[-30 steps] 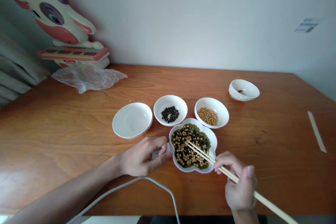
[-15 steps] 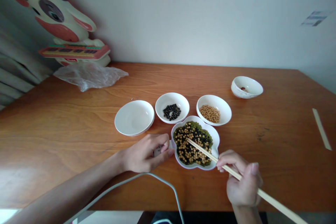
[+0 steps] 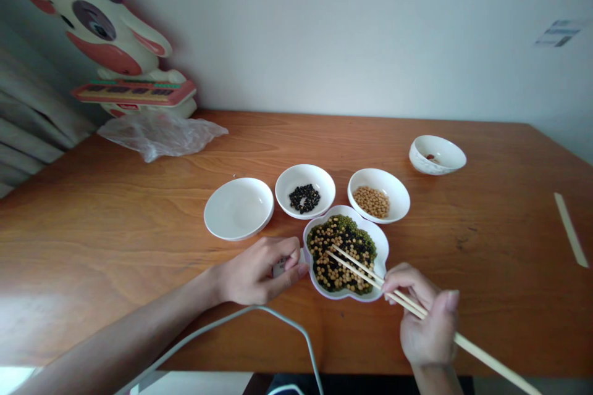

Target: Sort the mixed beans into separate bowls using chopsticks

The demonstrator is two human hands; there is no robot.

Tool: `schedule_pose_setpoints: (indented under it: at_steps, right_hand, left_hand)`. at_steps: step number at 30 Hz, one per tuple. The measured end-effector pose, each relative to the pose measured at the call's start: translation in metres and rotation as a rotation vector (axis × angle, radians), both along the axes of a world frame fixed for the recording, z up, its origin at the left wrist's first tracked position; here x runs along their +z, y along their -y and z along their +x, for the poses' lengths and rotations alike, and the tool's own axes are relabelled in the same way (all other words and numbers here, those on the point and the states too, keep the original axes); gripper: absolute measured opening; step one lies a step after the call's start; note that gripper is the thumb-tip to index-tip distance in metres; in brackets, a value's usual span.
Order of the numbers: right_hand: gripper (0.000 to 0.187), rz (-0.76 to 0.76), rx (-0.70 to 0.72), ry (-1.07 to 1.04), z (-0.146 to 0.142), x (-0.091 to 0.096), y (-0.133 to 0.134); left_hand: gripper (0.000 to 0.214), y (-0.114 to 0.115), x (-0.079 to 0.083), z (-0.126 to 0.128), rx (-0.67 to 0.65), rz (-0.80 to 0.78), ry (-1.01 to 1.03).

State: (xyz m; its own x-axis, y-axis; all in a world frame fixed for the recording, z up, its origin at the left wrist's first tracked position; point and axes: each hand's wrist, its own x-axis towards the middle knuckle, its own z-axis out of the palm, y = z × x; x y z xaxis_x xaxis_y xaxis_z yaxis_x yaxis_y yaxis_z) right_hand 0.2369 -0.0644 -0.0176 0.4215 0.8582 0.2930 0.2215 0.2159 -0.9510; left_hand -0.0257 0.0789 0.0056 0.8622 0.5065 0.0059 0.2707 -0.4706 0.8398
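Observation:
My left hand (image 3: 266, 271) is closed round the short handle of a flower-shaped bowl (image 3: 380, 245). Inside it lie mixed beans (image 3: 343, 253): green, black and yellowish ones. A pair of chopsticks (image 3: 401, 300) is in my right hand (image 3: 426, 315), their tips slightly apart among the beans. Whether a bean sits between the tips I cannot tell. Just behind stand a white bowl (image 3: 327, 179) with black beans (image 3: 304, 198) and a white bowl (image 3: 402, 191) with yellow soybeans (image 3: 372, 202). To their left is a white bowl (image 3: 238, 207) with nothing visible inside.
A patterned bowl (image 3: 433, 163) with a few small bits sits at the back right. A pale strip (image 3: 571, 228) lies at the right. A cow-shaped toy keyboard (image 3: 134, 92) and a plastic bag (image 3: 162, 136) are at the back left. A white cable (image 3: 217, 321) loops in front.
The chopstick tips have moved apart; before, they were close together in the beans. My left hand keeps its hold on the handle, and the bowls stay in place.

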Motion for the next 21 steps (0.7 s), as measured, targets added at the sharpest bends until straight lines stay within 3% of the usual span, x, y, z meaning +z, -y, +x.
schedule_pose_setpoints:
  at_steps: [21]
  right_hand:
    - [0.078,-0.003,-0.042,-0.086,-0.0043,-0.0003,0.0001]
  left_hand:
    - [0.025,-0.0003,-0.0026,-0.0005,-0.005,0.01,0.009]
